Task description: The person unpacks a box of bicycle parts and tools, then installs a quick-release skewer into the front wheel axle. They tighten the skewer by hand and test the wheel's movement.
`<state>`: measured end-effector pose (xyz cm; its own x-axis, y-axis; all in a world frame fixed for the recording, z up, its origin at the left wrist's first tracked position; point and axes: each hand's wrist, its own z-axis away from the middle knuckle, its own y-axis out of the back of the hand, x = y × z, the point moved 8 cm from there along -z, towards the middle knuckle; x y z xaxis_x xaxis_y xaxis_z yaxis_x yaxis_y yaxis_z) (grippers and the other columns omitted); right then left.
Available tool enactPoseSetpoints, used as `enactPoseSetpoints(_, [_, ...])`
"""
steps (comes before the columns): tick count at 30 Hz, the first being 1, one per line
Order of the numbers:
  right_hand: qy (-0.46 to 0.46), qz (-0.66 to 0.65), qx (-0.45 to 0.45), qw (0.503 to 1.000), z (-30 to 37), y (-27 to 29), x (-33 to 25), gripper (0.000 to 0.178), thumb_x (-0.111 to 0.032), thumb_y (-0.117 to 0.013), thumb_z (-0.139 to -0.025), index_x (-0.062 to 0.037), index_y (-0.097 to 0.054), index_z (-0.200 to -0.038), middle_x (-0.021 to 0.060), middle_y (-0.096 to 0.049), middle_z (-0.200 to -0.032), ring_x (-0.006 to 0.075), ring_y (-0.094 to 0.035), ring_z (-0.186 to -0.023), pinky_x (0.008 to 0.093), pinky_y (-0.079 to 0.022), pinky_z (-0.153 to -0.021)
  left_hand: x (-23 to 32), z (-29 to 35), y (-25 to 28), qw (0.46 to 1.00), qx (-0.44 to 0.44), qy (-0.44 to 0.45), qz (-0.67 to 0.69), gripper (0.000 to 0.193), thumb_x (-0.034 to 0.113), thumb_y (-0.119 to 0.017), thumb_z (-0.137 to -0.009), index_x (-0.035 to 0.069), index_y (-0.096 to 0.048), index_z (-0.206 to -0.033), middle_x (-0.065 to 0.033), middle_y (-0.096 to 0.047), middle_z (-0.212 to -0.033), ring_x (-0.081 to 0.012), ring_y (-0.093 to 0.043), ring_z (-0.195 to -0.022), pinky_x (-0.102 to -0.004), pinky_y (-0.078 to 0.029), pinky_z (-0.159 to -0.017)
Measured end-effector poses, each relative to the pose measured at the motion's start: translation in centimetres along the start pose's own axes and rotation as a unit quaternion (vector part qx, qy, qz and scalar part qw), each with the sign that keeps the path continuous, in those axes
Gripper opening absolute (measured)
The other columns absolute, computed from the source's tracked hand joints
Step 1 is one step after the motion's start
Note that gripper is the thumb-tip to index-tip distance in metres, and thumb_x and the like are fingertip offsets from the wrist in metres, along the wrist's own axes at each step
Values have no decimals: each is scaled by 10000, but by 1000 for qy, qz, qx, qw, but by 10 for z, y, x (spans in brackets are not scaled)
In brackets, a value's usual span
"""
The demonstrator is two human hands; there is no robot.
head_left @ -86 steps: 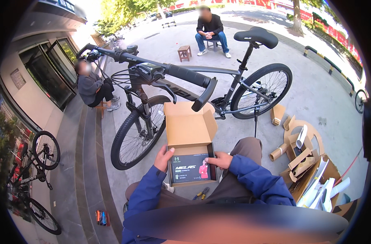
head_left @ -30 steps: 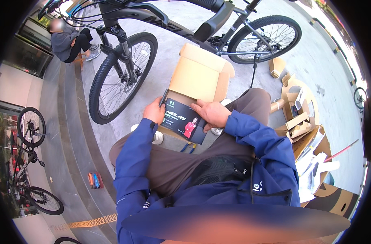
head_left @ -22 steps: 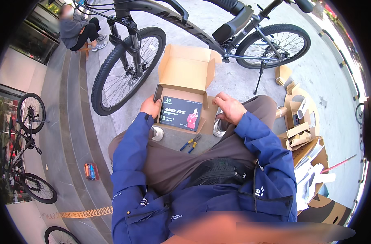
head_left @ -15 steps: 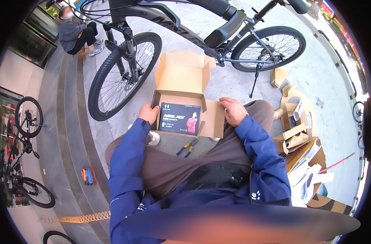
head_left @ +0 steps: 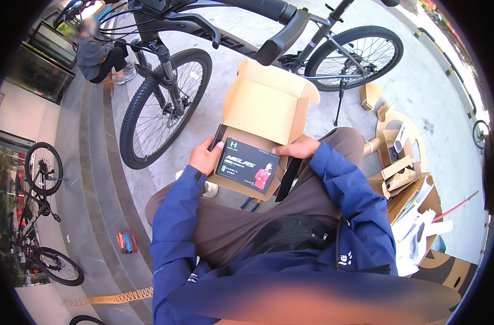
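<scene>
Grey paving point(head_left: 436, 103), bicycle point(head_left: 279, 43) at twelve o'clock; centrally, the open carton point(head_left: 263, 108) bears a dark package point(head_left: 246, 165); left hand point(head_left: 204, 158) clamps its wall at nine, right hand point(head_left: 298, 147) closes round its edge at two; level hands should stop the package sliding.

- Left hand point(head_left: 204, 157): grip closed, thumb uppermost, pointing forward and inward.
- Right hand point(head_left: 301, 148): grip closed, thumb pointing left, fingers mostly hidden underneath.
- Left forearm point(head_left: 181, 208) and right forearm point(head_left: 347, 181), both blue-sleeved, angle forward and inward from bent elbows.
</scene>
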<state>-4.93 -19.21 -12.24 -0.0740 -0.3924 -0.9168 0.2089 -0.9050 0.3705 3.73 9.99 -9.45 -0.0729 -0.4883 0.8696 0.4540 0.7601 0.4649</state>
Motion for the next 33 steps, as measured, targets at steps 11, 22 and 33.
enactPoseSetpoints(11, [13,86,-26,996,7,1,1,427,-215,-637,-950,-3,-663,-1320,262,-719,-1219,402,-672,-1152,453,-531,-1001,14,20,25,985,-157,4,76,468,404,-622,-1093,-29,-710,-1249,-47,-735,-1065,-101,-649,-976,-287,-536,-863])
enactPoseSetpoints(22, [-56,3,60,997,13,5,7,500,-234,-679,-918,-4,-648,-1360,258,-711,-1271,390,-668,-1206,431,-521,-1039,28,31,14,993,31,-40,-104,929,344,-878,-872,41,-391,-1604,-195,-649,-1380,-339,-658,-1235,-399,-515,-1064])
enactPoseSetpoints(33, [-68,-57,86,992,13,-1,26,545,-232,-717,-900,5,-636,-1384,234,-709,-1305,356,-665,-1228,399,-507,-1066,79,46,-16,879,139,-161,-426,944,167,-728,-802,14,-308,-1633,-184,-462,-1556,-406,-561,-1256,-499,-517,-1019])
